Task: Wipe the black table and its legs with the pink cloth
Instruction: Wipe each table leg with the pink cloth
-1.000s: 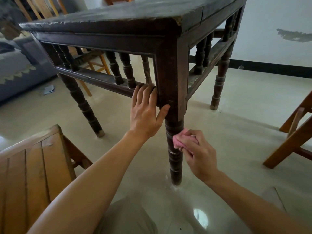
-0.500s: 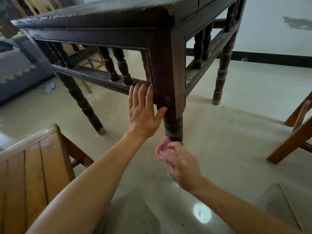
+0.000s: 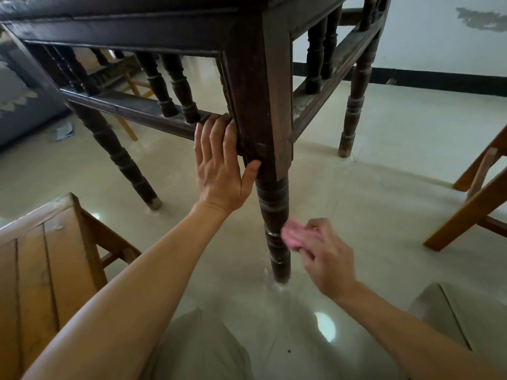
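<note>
The black table (image 3: pixel 170 31) fills the upper frame, seen from low down, with turned spindles under its apron. Its near corner leg (image 3: pixel 274 215) runs down to the floor at centre. My left hand (image 3: pixel 219 171) lies flat against the square upper block of that leg, fingers straight, thumb on the leg's front. My right hand (image 3: pixel 326 256) grips the bunched pink cloth (image 3: pixel 295 235) and holds it against the right side of the turned lower part of the leg.
A wooden chair seat (image 3: pixel 41 264) stands at lower left, close to my left arm. Another wooden chair's legs (image 3: pixel 477 204) reach in from the right. A grey sofa (image 3: pixel 16 111) sits far left. The pale tiled floor (image 3: pixel 384 165) is glossy. My knees show at the bottom.
My right hand with the cloth went down and to the left of the leg, then came back to the leg's right side, lower than a second ago. My left hand has stayed on the leg block.
</note>
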Demonstrator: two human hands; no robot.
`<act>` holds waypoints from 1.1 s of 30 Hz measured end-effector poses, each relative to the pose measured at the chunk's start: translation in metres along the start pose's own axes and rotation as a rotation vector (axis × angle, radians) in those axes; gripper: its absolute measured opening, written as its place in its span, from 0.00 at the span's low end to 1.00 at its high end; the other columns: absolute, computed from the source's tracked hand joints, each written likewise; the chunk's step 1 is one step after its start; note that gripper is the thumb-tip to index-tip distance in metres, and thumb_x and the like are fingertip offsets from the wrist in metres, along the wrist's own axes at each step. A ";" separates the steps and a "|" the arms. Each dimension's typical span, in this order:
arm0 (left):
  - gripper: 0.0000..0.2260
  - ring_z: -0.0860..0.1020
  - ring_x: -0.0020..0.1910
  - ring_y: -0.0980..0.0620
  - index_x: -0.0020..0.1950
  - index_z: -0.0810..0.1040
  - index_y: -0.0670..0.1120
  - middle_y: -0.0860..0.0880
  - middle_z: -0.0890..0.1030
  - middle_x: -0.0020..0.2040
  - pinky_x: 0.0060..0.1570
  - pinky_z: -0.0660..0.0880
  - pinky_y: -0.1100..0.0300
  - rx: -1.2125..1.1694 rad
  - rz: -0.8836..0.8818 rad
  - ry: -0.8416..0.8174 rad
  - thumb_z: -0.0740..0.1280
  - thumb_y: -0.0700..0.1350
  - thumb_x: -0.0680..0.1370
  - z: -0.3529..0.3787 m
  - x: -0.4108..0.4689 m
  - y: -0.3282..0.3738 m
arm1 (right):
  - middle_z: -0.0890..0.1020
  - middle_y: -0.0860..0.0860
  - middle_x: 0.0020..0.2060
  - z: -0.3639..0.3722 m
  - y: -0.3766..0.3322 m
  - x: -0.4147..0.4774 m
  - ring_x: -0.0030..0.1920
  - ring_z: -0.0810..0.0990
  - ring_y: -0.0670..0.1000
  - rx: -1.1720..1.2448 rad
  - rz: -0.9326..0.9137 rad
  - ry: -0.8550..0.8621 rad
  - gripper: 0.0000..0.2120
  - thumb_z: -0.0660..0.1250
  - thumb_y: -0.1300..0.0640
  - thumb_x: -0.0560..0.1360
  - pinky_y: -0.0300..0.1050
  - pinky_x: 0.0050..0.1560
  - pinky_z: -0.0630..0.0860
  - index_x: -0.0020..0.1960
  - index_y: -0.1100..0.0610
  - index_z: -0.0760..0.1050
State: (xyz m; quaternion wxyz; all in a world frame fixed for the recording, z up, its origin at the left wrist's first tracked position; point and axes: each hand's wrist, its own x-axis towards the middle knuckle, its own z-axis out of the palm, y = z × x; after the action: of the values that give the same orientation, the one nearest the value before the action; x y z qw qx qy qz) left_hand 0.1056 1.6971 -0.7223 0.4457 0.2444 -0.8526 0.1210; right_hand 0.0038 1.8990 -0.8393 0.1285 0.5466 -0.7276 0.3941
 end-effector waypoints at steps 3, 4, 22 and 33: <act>0.28 0.64 0.70 0.37 0.69 0.62 0.39 0.35 0.71 0.66 0.73 0.54 0.40 0.000 0.006 0.006 0.50 0.60 0.80 0.002 -0.001 0.000 | 0.79 0.50 0.47 0.017 -0.038 -0.001 0.40 0.77 0.44 0.058 -0.151 -0.098 0.12 0.76 0.58 0.66 0.27 0.37 0.65 0.49 0.51 0.84; 0.28 0.64 0.70 0.37 0.69 0.62 0.39 0.34 0.71 0.66 0.73 0.54 0.41 -0.001 0.010 0.009 0.50 0.61 0.80 0.001 -0.001 0.000 | 0.79 0.50 0.47 0.025 -0.045 -0.001 0.40 0.77 0.44 0.071 -0.159 -0.138 0.14 0.78 0.58 0.66 0.28 0.36 0.65 0.50 0.51 0.84; 0.29 0.63 0.71 0.37 0.70 0.60 0.41 0.35 0.70 0.67 0.73 0.53 0.41 -0.029 -0.017 0.029 0.49 0.62 0.80 0.006 -0.001 0.001 | 0.78 0.49 0.47 0.033 -0.008 0.001 0.34 0.76 0.47 0.012 0.092 -0.080 0.08 0.75 0.61 0.68 0.37 0.29 0.71 0.44 0.50 0.82; 0.29 0.63 0.70 0.37 0.70 0.60 0.41 0.35 0.70 0.67 0.74 0.52 0.42 -0.040 -0.005 0.038 0.48 0.62 0.80 0.007 0.000 -0.001 | 0.79 0.50 0.43 0.027 0.036 -0.014 0.31 0.78 0.53 -0.047 0.304 -0.052 0.13 0.62 0.48 0.70 0.38 0.30 0.67 0.46 0.48 0.84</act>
State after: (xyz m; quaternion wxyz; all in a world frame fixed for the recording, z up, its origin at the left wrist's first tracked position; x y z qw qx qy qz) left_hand 0.1008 1.6932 -0.7263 0.4669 0.2352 -0.8457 0.1073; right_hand -0.0169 1.8929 -0.8808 0.0611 0.4372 -0.8140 0.3776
